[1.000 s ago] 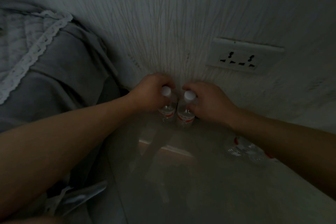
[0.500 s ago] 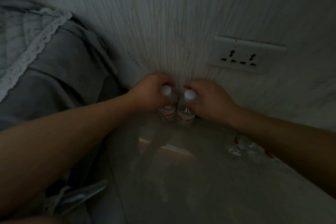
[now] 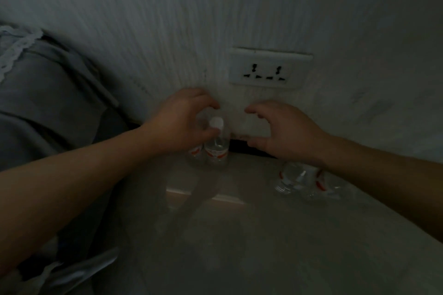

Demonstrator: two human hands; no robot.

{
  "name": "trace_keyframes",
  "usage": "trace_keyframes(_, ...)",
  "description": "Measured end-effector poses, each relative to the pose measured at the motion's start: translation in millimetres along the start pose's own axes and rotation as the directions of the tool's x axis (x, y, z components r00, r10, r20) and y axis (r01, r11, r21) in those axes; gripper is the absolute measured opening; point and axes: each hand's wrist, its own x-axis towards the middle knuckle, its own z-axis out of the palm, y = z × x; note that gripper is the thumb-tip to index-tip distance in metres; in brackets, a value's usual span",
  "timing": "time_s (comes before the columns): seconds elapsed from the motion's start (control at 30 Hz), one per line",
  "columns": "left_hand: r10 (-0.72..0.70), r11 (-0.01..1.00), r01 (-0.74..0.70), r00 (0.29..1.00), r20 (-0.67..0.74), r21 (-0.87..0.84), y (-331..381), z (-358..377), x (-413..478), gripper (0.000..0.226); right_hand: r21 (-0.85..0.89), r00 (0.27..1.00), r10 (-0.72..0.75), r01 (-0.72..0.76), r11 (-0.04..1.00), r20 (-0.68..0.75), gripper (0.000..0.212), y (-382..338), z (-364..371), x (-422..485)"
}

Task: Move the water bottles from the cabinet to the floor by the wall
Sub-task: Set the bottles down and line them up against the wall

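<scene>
Two clear water bottles with red labels stand side by side on the floor against the white wall (image 3: 239, 19). The right bottle (image 3: 217, 148) shows its white cap. Only the lower part of the left bottle (image 3: 195, 152) shows, its top hidden behind my left hand (image 3: 179, 122). That hand hovers over the bottle tops with fingers and thumb spread in a curve. My right hand (image 3: 285, 134) is off to the right of the bottles, fingers apart, holding nothing.
More clear bottles with red labels (image 3: 299, 179) lie on the floor under my right forearm. A white double socket (image 3: 268, 69) is on the wall above them. Grey bedding with lace trim (image 3: 48, 93) fills the left side. A crumpled plastic bag (image 3: 79, 270) lies at the bottom left.
Both hands gripped the bottle caps before; now their fingers have spread. My right hand has pulled away to the right, and the bottles stay standing by the wall.
</scene>
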Motion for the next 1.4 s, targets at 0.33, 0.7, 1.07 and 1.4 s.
trace_keyframes(0.33, 0.119, 0.991, -0.1, 0.967, 0.227, -0.09, 97, 15, 30, 0.074, -0.067, 0.995, 0.067, -0.062, 0.996, 0.074, 0.076, 66, -39, -77)
trace_keyframes(0.7, 0.109, 0.987, -0.05, 0.909, 0.402, -0.156, 160, 68, 70, 0.067, 0.01, 0.985, 0.168, -0.168, 0.986, 0.036, 0.077, 121, -41, -139)
trace_keyframes(1.07, 0.128, 0.991, -0.135, 0.914, 0.385, -0.007, 154, 98, 72, 0.042, 0.132, 0.989, 0.141, -0.146, 0.98, 0.05, 0.041, 133, -22, -151)
trace_keyframes(1.4, 0.096, 0.995, -0.094, 0.938, 0.332, -0.022, 150, 96, 65, 0.036, 0.107, 0.988, 0.154, -0.155, 0.982, 0.017, 0.025, 127, -22, -142)
